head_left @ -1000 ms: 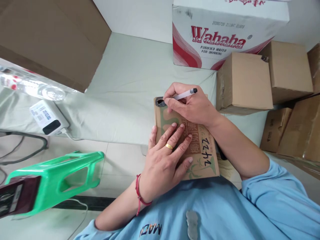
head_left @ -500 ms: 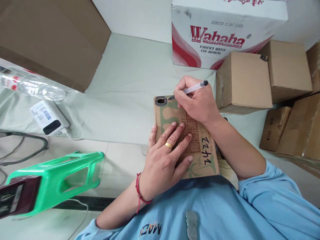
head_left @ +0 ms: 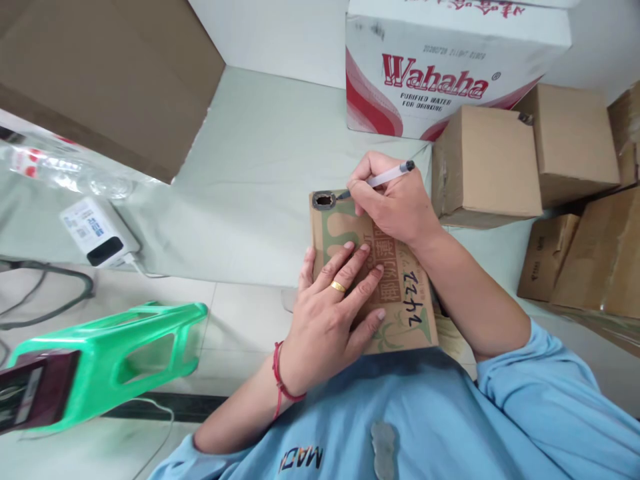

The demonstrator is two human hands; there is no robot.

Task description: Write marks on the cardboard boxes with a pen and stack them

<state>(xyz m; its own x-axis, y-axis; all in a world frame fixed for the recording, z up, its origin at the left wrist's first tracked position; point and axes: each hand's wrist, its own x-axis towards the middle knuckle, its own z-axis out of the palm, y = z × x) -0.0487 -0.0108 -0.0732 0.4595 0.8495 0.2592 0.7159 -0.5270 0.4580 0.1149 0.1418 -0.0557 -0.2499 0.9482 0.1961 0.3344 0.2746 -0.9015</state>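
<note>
Worktop (head_left: 260,153) has a pale green cloth on it, white wall (head_left: 275,40) behind, light tiled floor (head_left: 235,320) below its near edge. Box (head_left: 395,300) (flat cardboard, "2422" in black) is at ctr, far end over the worktop, near end past the edge, by the blue shirt (head_left: 445,413). L hand (head_left: 333,313) flat on box, fingers spread wide. R hand (head_left: 393,203) closed on pen (head_left: 387,176), tip down by the black ring (head_left: 324,200) w/ dark hole at box's far L corner. Can't tell if tip touches.

Hard to see: some box print is under L hand; what's under the box, n/a. Big carton (head_left: 110,80) cut off top L. Bottle (head_left: 80,177) blurry, partly cut off at L edge; can't tell if >1. Dark red item (head_left: 50,387) in front of stool (head_left: 110,360) cut off too, ID unclear. Wahaha case (head_left: 435,87) partly behind a plain carton.

Count: 1 box, 1 pen, 2 hands, 1 Wahaha case, 1 big carton, 1 stool, 1 white device (head_left: 100,233) w/ cable plugged in. Plain cartons on R, approx 5: front (head_left: 487,163), one behind it (head_left: 573,143), one at R edge (head_left: 625,127), small one (head_left: 547,257), larger one next to it (head_left: 595,253). Plus 1 ring, 1 red bracelet on L hand/wrist.
</note>
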